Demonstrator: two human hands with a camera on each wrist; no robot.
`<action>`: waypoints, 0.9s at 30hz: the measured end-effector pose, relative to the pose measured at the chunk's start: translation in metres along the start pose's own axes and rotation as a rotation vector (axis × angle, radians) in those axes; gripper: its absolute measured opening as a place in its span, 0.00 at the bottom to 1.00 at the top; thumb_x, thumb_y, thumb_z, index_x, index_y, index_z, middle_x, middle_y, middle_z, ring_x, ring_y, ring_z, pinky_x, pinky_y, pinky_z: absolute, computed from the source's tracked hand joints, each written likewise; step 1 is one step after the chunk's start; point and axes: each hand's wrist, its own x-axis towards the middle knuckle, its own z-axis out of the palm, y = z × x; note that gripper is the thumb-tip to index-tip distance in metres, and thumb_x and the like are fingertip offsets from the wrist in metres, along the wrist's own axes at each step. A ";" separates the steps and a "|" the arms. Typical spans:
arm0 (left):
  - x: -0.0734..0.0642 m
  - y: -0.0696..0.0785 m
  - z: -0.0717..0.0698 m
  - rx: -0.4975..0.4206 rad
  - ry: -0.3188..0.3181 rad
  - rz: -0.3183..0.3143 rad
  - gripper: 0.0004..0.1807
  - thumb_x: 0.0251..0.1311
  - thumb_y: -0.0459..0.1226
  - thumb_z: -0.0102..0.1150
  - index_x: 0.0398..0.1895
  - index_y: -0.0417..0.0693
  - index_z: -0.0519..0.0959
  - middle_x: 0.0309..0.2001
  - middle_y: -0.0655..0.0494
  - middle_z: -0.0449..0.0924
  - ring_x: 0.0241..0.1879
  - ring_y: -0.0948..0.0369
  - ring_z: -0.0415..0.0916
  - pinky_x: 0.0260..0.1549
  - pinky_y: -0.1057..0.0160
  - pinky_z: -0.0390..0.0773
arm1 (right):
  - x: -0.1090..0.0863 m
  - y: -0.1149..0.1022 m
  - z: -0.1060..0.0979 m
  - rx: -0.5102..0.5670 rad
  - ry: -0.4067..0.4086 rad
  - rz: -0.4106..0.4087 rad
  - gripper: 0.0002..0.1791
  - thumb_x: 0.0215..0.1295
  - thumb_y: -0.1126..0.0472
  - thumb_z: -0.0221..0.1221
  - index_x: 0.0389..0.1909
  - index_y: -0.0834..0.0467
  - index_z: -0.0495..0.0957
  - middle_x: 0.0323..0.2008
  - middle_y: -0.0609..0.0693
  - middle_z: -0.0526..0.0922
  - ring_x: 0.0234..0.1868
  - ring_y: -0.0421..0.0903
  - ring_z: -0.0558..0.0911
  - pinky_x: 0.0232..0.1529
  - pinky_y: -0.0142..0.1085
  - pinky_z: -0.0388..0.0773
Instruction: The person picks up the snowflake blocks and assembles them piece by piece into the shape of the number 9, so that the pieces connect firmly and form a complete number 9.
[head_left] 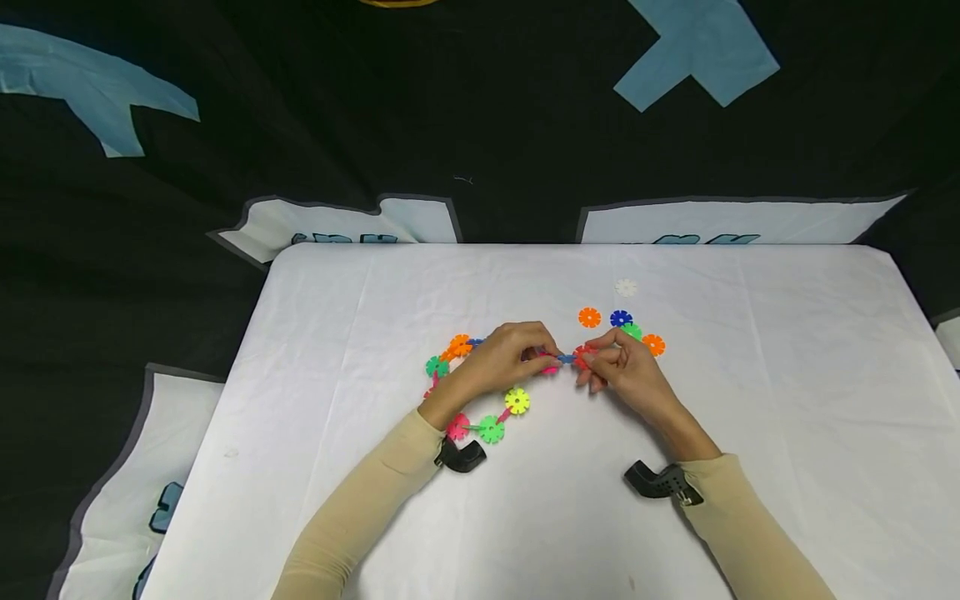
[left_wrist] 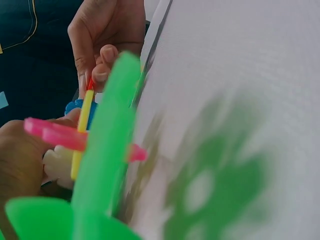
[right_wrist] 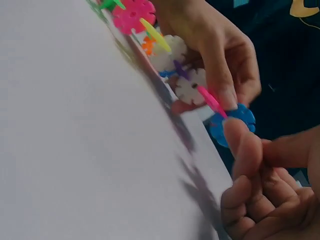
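Note:
My left hand (head_left: 517, 354) pinches the end of a chain of notched plastic interlocking discs, close to a blue disc (right_wrist: 218, 131) and a pink disc (head_left: 550, 367). The chain curves round under my left forearm, with a yellow disc (head_left: 517, 401), a green disc (head_left: 491, 429) and an orange disc (head_left: 459, 346) among its links. Between finger and thumb, my right hand (head_left: 630, 367) holds a red disc (head_left: 582, 357) against the blue one. Fingers partly hide this joint. In the left wrist view, a large green disc (left_wrist: 107, 135) covers much of the hands.
Loose discs lie beyond my right hand: orange (head_left: 589, 317), dark blue (head_left: 621, 318), green (head_left: 632, 331), another orange (head_left: 654, 344) and white (head_left: 626, 287). A white cloth covers the table (head_left: 787, 375). A dark patterned curtain (head_left: 510, 125) hangs behind its far edge.

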 end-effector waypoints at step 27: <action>0.003 0.014 -0.020 0.128 -0.267 -0.235 0.17 0.68 0.38 0.56 0.58 0.50 0.76 0.54 0.58 0.79 0.51 0.64 0.74 0.57 0.64 0.72 | 0.029 -0.006 -0.035 -0.685 0.197 -0.195 0.12 0.67 0.63 0.61 0.48 0.63 0.80 0.26 0.53 0.76 0.24 0.45 0.71 0.26 0.32 0.66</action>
